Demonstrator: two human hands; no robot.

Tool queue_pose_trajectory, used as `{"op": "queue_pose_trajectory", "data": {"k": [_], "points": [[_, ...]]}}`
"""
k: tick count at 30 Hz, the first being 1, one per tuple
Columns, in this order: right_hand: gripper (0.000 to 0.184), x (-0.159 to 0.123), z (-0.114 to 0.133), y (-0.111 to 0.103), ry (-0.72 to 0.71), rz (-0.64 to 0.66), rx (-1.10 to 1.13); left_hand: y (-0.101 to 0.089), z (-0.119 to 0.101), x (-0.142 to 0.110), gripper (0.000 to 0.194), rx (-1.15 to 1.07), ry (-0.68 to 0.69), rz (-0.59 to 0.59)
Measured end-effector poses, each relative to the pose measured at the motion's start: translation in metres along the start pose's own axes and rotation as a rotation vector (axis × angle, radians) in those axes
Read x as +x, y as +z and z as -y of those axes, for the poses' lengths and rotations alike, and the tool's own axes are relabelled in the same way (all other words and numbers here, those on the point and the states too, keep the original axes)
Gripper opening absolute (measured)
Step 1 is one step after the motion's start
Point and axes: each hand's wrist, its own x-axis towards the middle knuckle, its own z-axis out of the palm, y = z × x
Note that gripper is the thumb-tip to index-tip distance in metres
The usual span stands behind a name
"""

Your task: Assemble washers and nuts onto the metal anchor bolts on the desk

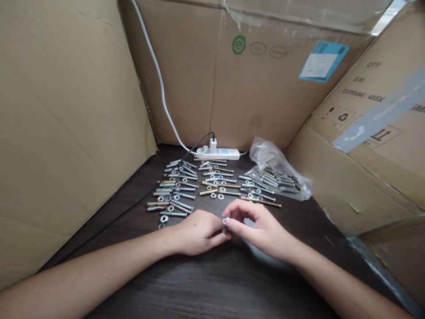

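My left hand (pixel 201 232) is closed in a pinch, low over the middle of the dark table. What it grips is mostly hidden behind its fingers; only a little metal shows at the fingertips. From the right, my right hand (pixel 257 226) meets it, thumb and index finger pinching a small metal nut (pixel 226 220) at the end of that piece. Just beyond my hands lie rows of bolts (pixel 181 206), with metal sleeves (pixel 157 204) beside them. A loose nut (pixel 164 219) and a thin ring (pixel 161 226) rest left of my left hand.
A white power strip (pixel 217 153) with a plugged-in charger stands at the back. Right of it, a clear plastic bag (pixel 282 173) holds more metal sleeves. Cardboard boxes (pixel 186 88) wall in the back and both sides. A black cable (pixel 129 206) crosses the table's left side.
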Motion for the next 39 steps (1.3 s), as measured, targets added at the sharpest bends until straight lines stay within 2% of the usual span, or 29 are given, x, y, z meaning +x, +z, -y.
{"op": "queue_pose_trajectory", "data": {"k": [5, 12, 16, 18, 20, 23, 24, 25, 27, 30, 35, 39], "points": [[0.012, -0.002, 0.004, 0.003, -0.083, -0.011, -0.096, -0.003, -0.004, -0.002, 0.032, -0.066, -0.019, 0.026], [0.009, -0.005, -0.004, 0.012, -0.162, 0.04, -0.23, 0.001, -0.001, -0.002, 0.013, -0.201, 0.031, -0.016], [0.012, -0.004, -0.005, 0.013, -0.169, 0.058, -0.249, 0.003, 0.0, -0.002, 0.016, -0.177, 0.035, -0.019], [0.017, -0.004, -0.002, 0.002, -0.166, 0.095, -0.264, 0.002, 0.001, -0.002, 0.023, -0.151, 0.035, -0.022], [0.029, -0.003, 0.001, -0.018, -0.142, 0.123, -0.291, 0.0, 0.0, -0.002, 0.031, -0.111, 0.032, -0.02], [0.027, -0.001, -0.001, -0.055, -0.048, -0.136, -0.422, -0.003, -0.001, -0.002, 0.035, -0.07, 0.016, -0.014], [0.026, 0.0, -0.003, -0.066, -0.007, -0.18, -0.484, -0.004, -0.001, -0.002, 0.034, -0.071, 0.013, -0.011], [0.026, 0.001, -0.006, -0.074, 0.04, -0.179, -0.549, -0.004, -0.001, -0.002, 0.034, -0.077, 0.012, -0.008], [0.025, 0.002, -0.013, -0.081, 0.124, -0.067, -0.655, -0.005, -0.001, -0.002, 0.033, -0.097, 0.015, 0.002], [0.024, 0.004, -0.023, -0.07, 0.158, 0.071, -0.747, -0.005, -0.001, -0.002, 0.031, -0.113, 0.028, 0.016], [0.021, 0.009, -0.038, -0.041, 0.069, 0.083, -0.869, -0.006, -0.001, -0.001, 0.032, -0.118, 0.022, 0.018], [0.016, 0.012, -0.044, -0.04, 0.026, 0.075, -0.876, -0.006, -0.002, -0.001, 0.033, -0.088, 0.029, 0.027]]}}
